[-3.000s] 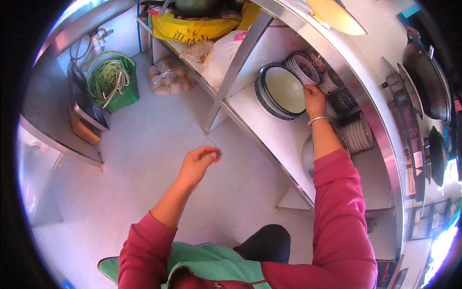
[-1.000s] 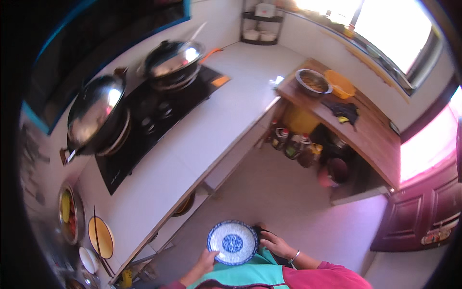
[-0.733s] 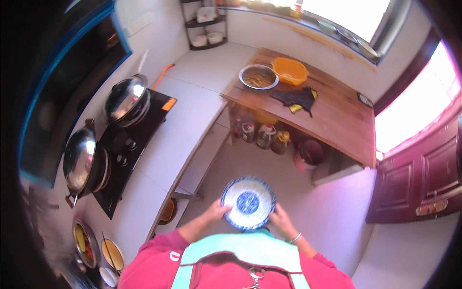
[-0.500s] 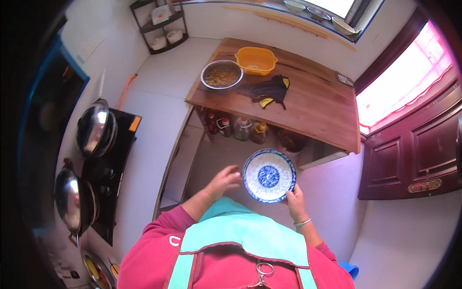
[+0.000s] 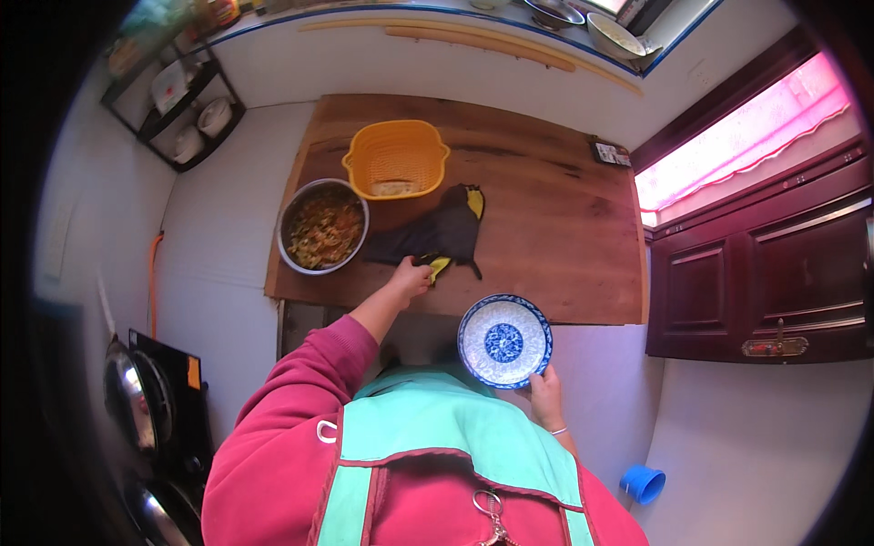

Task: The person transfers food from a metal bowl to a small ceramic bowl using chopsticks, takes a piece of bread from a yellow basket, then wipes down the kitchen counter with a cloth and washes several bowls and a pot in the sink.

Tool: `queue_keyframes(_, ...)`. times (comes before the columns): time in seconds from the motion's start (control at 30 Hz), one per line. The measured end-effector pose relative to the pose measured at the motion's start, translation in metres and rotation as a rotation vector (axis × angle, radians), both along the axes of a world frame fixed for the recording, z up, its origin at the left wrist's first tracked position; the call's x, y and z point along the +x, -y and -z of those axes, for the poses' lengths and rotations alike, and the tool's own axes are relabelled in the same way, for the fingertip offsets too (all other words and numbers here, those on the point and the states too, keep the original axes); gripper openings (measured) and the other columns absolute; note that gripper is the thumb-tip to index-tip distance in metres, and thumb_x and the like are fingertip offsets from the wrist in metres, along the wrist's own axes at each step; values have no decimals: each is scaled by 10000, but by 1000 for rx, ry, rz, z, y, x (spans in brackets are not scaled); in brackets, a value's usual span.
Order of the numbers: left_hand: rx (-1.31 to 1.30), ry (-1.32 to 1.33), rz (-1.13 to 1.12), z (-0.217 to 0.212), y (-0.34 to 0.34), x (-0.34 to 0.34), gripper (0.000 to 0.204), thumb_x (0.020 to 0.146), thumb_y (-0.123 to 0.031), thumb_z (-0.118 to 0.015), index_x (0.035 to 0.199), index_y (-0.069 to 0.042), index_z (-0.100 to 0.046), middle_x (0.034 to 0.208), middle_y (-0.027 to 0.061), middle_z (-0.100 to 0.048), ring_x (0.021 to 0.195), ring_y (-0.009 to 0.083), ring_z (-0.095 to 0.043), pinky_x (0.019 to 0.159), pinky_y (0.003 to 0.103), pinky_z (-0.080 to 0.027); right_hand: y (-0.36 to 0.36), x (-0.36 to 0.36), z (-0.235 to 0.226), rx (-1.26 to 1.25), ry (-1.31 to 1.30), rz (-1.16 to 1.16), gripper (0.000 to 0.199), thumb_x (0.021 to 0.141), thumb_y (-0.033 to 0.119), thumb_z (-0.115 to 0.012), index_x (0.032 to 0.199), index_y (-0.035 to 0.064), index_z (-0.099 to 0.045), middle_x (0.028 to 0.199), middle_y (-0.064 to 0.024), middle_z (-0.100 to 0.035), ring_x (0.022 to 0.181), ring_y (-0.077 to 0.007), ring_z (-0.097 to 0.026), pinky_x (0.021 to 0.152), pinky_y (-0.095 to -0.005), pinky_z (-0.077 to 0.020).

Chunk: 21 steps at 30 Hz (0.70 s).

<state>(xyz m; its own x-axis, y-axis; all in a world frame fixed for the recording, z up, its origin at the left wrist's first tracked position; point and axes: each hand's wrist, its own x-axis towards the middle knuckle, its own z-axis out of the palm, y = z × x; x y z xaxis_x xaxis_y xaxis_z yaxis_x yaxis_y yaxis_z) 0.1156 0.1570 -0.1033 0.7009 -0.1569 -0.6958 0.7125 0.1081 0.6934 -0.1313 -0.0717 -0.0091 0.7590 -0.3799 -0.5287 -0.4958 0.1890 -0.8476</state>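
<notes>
Bare right hand [image 5: 548, 400] grasps the near rim of a plate [image 5: 503, 342], thumb over its edge. Bare left hand [image 5: 411, 278], fingers curled, touches a yellow part of a dark cloth [image 5: 446, 229] at the table's near edge; whether it grips the cloth cannot be told.

Round and shallow, the plate is white with a patterned blue rim and a blue medallion at its centre. It is held face up just in front of the near edge of the wooden table [image 5: 555, 246], its inside showing no food.

Crumpled, with yellow showing at two ends, the cloth lies between the left hand and a yellow plastic basket [image 5: 398, 141]. Beside the cloth, near the table's left edge, a steel bowl [image 5: 314, 271] holds mixed, cut food. Behind bowl and cloth, the basket stands toward the far left corner, something pale in its bottom. At the far right corner lies a small dark object [image 5: 610, 153]. Beyond, two wooden sticks [image 5: 482, 44] run along the wall.
</notes>
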Motion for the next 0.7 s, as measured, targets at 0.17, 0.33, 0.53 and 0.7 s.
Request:
queue_keyframes(0.17,94,39,39,-13,75,102,462,772,-157,-612,1172,-17,-429,937,127,-528,793,207,-532,645,273,-466,36,58,26,78,33,-29,332,813,38,-440,1145,33,-461,1006,-92,-567,825,-180,-604,621,-315,-549)
queue_keyframes(0.33,177,546,208,-33,160,175,473,791,-150,-582,1224,-12,-449,942,86,-587,833,174,-553,725,305,-470,61,143,39,21,-77,-183,337,835,42,-440,1171,65,-451,974,-62,-564,805,-131,-576,624,-280,-532)
queue_keyframes(0.53,-299,0,250,-49,17,29,266,904,-136,-485,1118,16,-530,1043,117,-600,962,216,-603,824,318,-497,32,210,61,157,-144,-233,335,860,58,-449,1192,99,-440,959,-29,-560,765,-114,-579,585,-246,-508)
queue_keyframes(0.7,-13,-294,-348,-38,-161,-59,253,935,-207,-432,1093,-22,-504,1051,125,-582,943,252,-613,756,310,-521,3,232,70,111,-249,-434,348,871,60,-478,1217,68,-444,1024,-59,-567,868,-133,-567,655,-258,-500)
